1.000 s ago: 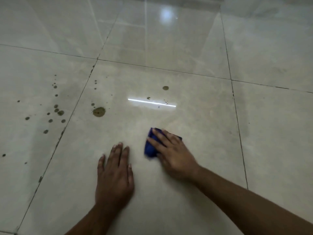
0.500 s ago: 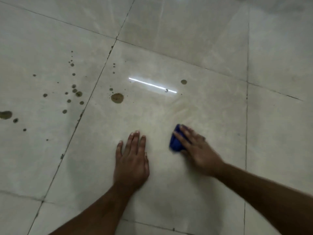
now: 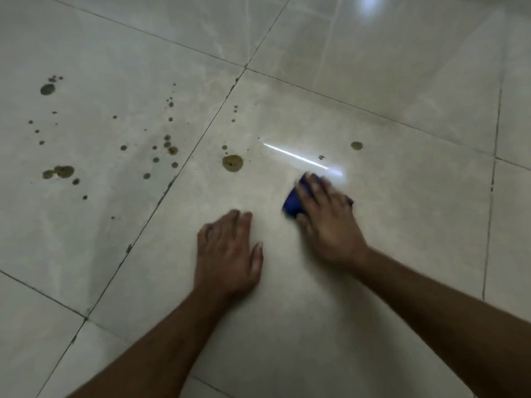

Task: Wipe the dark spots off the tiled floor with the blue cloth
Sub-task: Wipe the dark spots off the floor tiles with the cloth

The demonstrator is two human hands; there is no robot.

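the right hand (image 3: 327, 216) lies on top of the blue cloth (image 3: 293, 203), fingers spread and fairly straight, pressing it flat to the tiled floor (image 3: 402, 196) rather than curling round it; the hand is blurred, so the exact finger positions are hard to read. the cloth sits under that hand in the middle of the large tile, just below the near end of a bright streak of reflected light (image 3: 296, 158). the left hand (image 3: 230, 254) rests flat on the same tile beside it, fingers straight and holding nothing, seemingly propping the person up. the patch of tile around and below the two hands shows no spots, so that part looks done or was never marked. most of the work looks to be still ahead: a big brown spot (image 3: 232, 163) sits up and to the left of the cloth, a small spot (image 3: 356, 145) lies beyond the streak to the right, a tiny speck (image 3: 321, 158) sits by the streak, and across the grout line (image 3: 184, 165) the left tile carries a wide scatter of spots (image 3: 169, 147), including a smeared blotch (image 3: 60, 171) and a round one (image 3: 47, 89) farther off.
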